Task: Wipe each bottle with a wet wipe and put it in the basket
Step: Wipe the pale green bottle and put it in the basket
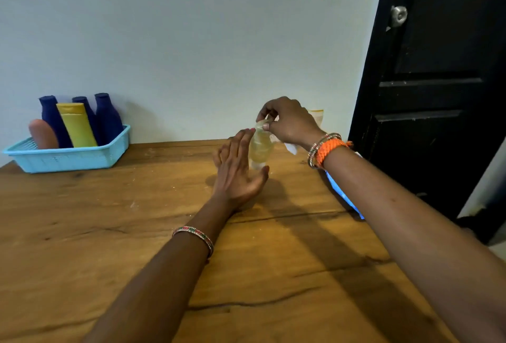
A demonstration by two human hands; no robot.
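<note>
At the table's (82,219) far left corner the basket (68,157) already held three blue bottles (108,120), a yellow tube (78,126) and a brown one (42,134). Mid-table near the far edge, the left hand (235,170) had straight, close-set fingers flat against a clear bottle (260,148). The right hand (290,120) pinched its top, a wipe (290,148) apparently tucked beneath. Wiping seemed under way; next, the left hand would likely need to grip and carry the bottle to the basket.
</note>
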